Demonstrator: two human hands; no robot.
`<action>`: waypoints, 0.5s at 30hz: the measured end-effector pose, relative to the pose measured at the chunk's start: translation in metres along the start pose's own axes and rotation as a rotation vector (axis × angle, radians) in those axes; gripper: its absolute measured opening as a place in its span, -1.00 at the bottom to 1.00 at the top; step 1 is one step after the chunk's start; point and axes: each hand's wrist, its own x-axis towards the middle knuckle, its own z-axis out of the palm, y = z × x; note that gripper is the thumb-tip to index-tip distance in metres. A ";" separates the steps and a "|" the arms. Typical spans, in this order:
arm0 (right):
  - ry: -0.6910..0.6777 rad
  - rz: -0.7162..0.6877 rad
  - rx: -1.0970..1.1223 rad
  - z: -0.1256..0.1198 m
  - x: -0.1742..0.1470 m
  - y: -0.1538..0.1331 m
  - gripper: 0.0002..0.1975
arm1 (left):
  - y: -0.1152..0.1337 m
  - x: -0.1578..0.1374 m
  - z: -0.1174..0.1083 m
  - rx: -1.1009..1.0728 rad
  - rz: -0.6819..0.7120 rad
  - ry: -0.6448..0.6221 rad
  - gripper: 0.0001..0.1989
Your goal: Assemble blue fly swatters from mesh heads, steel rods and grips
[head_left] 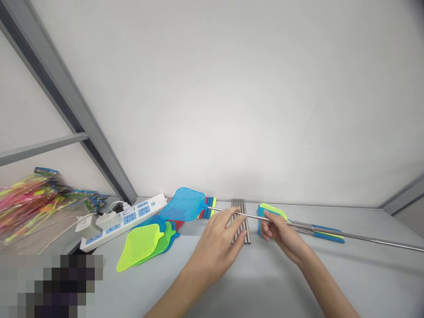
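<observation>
1. Across the whole frame, no word, brand or number can be read.
2. Far left, lower half: the packaged goods carry blue printed labels, too blurred to read.
3. Lower left: any print on the power strip is too small to read.

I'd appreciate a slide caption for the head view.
Right hand grips silver metal rod with blue perforated swatter head, left hand alongside.

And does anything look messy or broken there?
Nothing looks clearly broken or spilled. One untidy bit is the loose fly-swatter heads, overlapping askew beside the power strip, while the metal tubes form a neat row. The colourful pile at far left is too blurry to judge.
</observation>
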 end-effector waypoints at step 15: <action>-0.166 0.046 -0.077 0.008 -0.009 -0.005 -0.51 | -0.009 0.004 0.006 0.258 0.027 -0.128 -0.82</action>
